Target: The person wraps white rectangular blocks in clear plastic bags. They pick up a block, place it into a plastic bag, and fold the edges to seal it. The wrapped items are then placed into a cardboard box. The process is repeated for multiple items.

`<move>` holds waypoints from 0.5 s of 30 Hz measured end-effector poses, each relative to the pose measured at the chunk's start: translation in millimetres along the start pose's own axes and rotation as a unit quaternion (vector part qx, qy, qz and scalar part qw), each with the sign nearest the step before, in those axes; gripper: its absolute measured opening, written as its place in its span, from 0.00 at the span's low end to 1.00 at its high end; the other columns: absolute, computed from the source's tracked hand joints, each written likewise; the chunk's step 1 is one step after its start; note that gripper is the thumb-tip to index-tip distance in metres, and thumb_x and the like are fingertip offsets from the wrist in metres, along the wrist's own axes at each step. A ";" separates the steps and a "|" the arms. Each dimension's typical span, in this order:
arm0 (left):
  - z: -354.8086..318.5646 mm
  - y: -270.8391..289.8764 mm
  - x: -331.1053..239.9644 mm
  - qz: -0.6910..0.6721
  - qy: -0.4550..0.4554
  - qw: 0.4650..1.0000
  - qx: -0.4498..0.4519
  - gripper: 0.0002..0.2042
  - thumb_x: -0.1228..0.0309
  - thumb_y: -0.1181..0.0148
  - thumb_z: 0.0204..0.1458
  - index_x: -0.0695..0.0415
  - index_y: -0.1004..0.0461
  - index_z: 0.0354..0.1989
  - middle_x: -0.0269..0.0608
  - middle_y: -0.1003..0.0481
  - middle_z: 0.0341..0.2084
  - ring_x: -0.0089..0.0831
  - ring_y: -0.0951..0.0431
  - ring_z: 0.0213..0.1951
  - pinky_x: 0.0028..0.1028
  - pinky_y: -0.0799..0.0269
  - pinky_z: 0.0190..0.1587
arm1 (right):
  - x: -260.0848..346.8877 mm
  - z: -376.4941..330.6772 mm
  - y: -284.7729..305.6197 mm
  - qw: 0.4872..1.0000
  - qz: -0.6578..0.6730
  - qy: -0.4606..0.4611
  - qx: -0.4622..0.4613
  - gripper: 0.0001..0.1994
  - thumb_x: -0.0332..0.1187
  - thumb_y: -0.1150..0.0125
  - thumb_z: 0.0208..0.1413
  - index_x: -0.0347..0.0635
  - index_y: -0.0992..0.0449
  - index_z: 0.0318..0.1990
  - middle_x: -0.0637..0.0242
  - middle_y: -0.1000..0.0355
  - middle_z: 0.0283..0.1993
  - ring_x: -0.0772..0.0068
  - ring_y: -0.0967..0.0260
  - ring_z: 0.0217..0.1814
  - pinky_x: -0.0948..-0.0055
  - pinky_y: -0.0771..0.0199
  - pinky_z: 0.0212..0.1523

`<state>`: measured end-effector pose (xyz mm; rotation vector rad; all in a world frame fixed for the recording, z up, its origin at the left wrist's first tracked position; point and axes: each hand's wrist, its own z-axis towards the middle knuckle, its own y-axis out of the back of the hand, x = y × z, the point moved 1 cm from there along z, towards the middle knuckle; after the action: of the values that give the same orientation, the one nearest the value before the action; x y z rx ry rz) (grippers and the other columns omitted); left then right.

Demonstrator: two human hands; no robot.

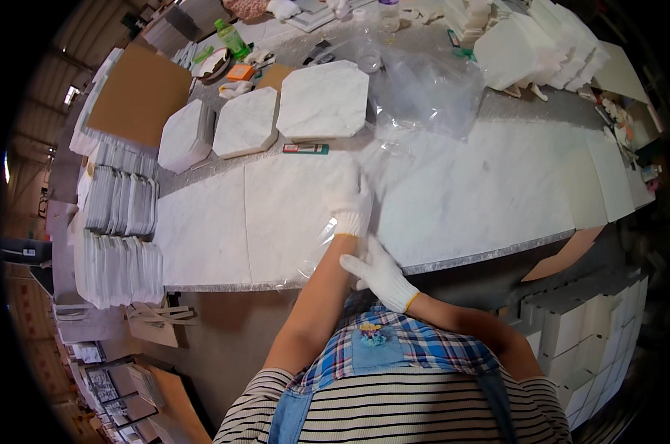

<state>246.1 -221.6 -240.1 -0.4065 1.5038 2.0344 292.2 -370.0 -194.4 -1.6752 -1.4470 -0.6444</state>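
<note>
Fingers (349,194) of the gloved left hand (352,203) lay pressed together, flat on a clear plastic sheet (327,244) spread over the large marble slab (275,214) at the table's (490,257) near edge. Beside that wrist, the gloved right hand (379,272) pinched the sheet's edge. Octagonal marble tiles (324,100) sat toward the far edge.
</note>
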 end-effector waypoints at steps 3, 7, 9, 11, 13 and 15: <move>-7.3 2.9 15.5 -0.013 -0.054 0.993 -0.107 0.06 0.65 0.41 0.58 0.51 0.21 0.40 0.51 0.22 0.25 0.50 0.21 0.29 0.44 0.28 0.32 | -34.8 -3.2 4.1 0.995 0.097 -0.004 -0.012 0.19 0.39 0.43 0.67 0.36 0.29 0.58 0.67 0.26 0.46 0.78 0.29 0.40 0.76 0.23 0.36; -19.8 17.7 31.7 0.030 0.007 0.996 -0.080 0.06 0.63 0.41 0.59 0.47 0.21 0.40 0.48 0.22 0.24 0.51 0.21 0.27 0.44 0.27 0.31 | -58.4 -23.4 21.8 0.990 0.133 -0.030 -0.036 0.10 0.34 0.45 0.69 0.36 0.24 0.47 0.70 0.29 0.34 0.81 0.33 0.30 0.81 0.30 0.29; -22.4 25.6 48.7 0.034 0.017 0.998 -0.047 0.08 0.59 0.44 0.60 0.47 0.23 0.39 0.45 0.21 0.25 0.49 0.20 0.28 0.43 0.27 0.31 | -71.8 -34.0 27.5 0.989 0.142 -0.036 -0.025 0.10 0.35 0.44 0.69 0.36 0.24 0.47 0.71 0.29 0.35 0.82 0.34 0.31 0.82 0.31 0.30; -24.7 36.9 52.4 0.079 0.075 0.994 -0.019 0.08 0.58 0.44 0.60 0.44 0.22 0.41 0.46 0.21 0.24 0.48 0.20 0.28 0.43 0.27 0.31 | -87.4 -40.5 32.0 0.986 0.163 -0.027 -0.018 0.11 0.36 0.43 0.69 0.37 0.23 0.48 0.71 0.28 0.37 0.82 0.33 0.34 0.81 0.30 0.35; -24.3 43.7 59.3 0.109 0.099 0.989 -0.010 0.09 0.57 0.44 0.61 0.42 0.21 0.42 0.47 0.21 0.23 0.48 0.20 0.27 0.43 0.27 0.30 | -101.1 -41.4 36.6 0.985 0.169 -0.028 0.003 0.15 0.39 0.44 0.69 0.37 0.22 0.51 0.70 0.26 0.43 0.81 0.31 0.44 0.78 0.29 0.46; -21.7 48.7 69.8 0.126 0.091 0.988 -0.023 0.09 0.56 0.44 0.61 0.40 0.20 0.44 0.48 0.21 0.21 0.48 0.20 0.25 0.43 0.27 0.30 | -106.0 -45.4 41.1 0.983 0.180 -0.024 -0.004 0.16 0.40 0.45 0.69 0.36 0.22 0.51 0.69 0.25 0.45 0.79 0.30 0.47 0.75 0.30 0.51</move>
<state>159.5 -233.6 -248.2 -0.4492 1.6920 2.2835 315.3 -467.0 -265.3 -1.9071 -1.1301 -0.4108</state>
